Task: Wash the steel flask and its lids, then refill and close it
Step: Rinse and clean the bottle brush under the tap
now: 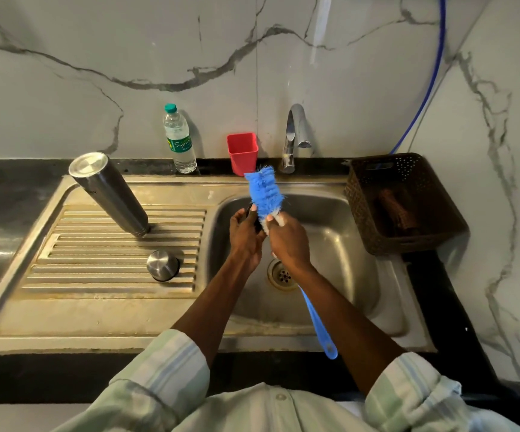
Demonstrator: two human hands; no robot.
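Note:
The steel flask (109, 194) stands upside down on the ribbed drainboard (96, 275), mouth down. A round steel lid (162, 265) lies on the ribs in front of it. Over the sink basin (346, 244), my left hand (244, 235) grips a small dark lid (250, 213), mostly hidden by the fingers. My right hand (288, 241) grips a blue bottle brush (266, 191) just below its bristles. The bristle head points up and lies against the dark lid; the blue handle runs down past my wrist.
A clear water bottle with a green cap (179, 141) and a red cup (242, 152) stand behind the sink. The tap (294, 135) rises behind the basin, no water running. A brown perforated basket (402, 204) sits at the right. The drain (282, 274) lies below my hands.

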